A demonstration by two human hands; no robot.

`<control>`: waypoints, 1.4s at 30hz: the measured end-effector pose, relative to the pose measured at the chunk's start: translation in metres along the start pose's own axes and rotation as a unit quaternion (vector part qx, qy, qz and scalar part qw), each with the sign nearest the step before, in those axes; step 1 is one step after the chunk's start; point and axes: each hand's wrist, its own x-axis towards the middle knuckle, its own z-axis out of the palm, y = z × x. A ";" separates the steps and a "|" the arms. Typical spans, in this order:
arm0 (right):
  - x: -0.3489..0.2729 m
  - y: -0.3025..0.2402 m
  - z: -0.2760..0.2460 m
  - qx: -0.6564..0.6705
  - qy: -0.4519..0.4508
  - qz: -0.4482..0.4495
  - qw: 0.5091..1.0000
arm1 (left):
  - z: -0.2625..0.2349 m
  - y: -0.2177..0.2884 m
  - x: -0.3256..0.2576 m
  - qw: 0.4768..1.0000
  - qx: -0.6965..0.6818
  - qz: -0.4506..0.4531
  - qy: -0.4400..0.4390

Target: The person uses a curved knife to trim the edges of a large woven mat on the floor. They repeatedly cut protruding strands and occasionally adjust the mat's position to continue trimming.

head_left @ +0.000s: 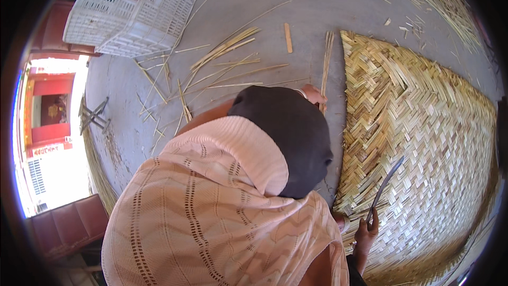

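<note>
Just beyond my dark-covered knee, my left hand [314,95] is closed on the near end of a narrow bundle of straw-coloured strips [327,55]. A bracelet or band shows at its wrist, and my knee hides part of that forearm. At the lower right, my right hand [366,230] grips a slim, dark, curved blade [384,186] that points up and away. The blade is over a large woven mat [423,143], made of flat pale strips in a zigzag pattern. My left hand is beside the mat's left edge.
Loose strips [225,50] lie scattered on the grey floor [296,0]. A flat wooden stick [288,37] is among them. Far left stands a white plastic crate [129,13], with a small folding stool [94,115] nearer. More strips [444,2] are heaped at the far right.
</note>
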 end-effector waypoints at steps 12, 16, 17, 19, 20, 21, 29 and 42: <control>0.010 0.017 -0.027 -0.131 -0.054 -0.027 0.990 | -0.008 -0.050 -0.004 0.987 0.014 0.139 0.076; 0.002 -0.003 -0.040 -0.206 -0.057 -0.023 0.977 | -0.065 -0.038 -0.031 0.990 0.036 0.099 0.098; 0.000 -0.006 -0.043 -0.216 -0.058 -0.043 0.974 | -0.091 -0.035 -0.037 0.957 0.153 0.151 0.192; -0.002 -0.009 -0.051 -0.270 -0.032 -0.057 0.961 | -0.153 -0.024 -0.043 0.857 0.300 0.224 0.353; -0.003 -0.010 -0.055 -0.284 -0.028 -0.060 0.957 | -0.183 -0.019 -0.045 0.810 0.328 0.255 0.413; -0.004 -0.009 -0.057 -0.293 -0.019 -0.064 0.954 | -0.212 -0.012 -0.047 0.781 0.406 0.172 0.443; -0.007 -0.002 -0.060 -0.256 -0.008 -0.029 0.966 | -0.285 -0.001 -0.055 0.662 0.619 0.066 0.418; 0.003 -0.005 -0.042 -0.181 -0.015 -0.046 0.982 | -0.267 0.055 -0.083 0.969 -0.078 0.110 0.206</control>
